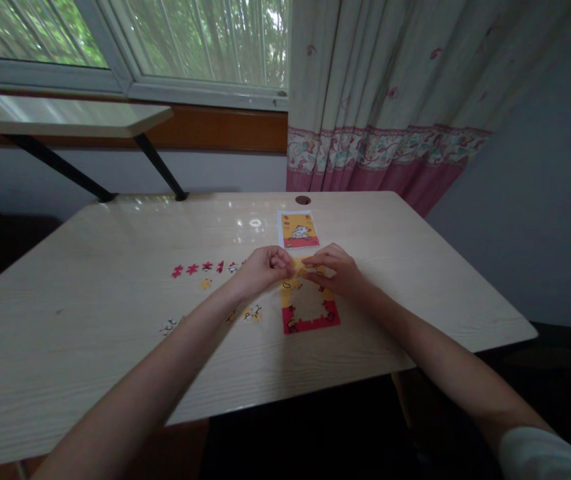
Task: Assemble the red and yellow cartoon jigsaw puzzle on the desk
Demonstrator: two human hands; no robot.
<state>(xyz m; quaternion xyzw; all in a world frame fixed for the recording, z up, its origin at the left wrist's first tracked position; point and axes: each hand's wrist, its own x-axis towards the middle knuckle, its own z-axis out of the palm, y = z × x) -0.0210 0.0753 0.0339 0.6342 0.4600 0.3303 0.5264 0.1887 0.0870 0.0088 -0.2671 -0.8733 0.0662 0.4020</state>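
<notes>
A puzzle frame of joined yellow and red pieces [310, 325] lies on the table with an open middle. Over its top edge both hands meet at a small yellow puzzle piece [297, 268]. My left hand [266, 268] is closed, thumb and fingertips pinching the piece's left side. From the right, my right hand [339, 272] pinches at the piece with thumb and index finger, covering part of the frame's upper right. Fingers hide much of the piece's outline. Just beyond the hands lies a printed picture card [299, 230] showing a white animal on yellow and red.
Loose red pieces [192, 269] form a row left of my hands. Nearby are a yellow piece [206, 284], yellow-and-white pieces [252, 313] and white pieces [169, 326], partly behind my left forearm. A raised shelf [65, 117] stands at the back left; a curtain [365, 147] hangs behind.
</notes>
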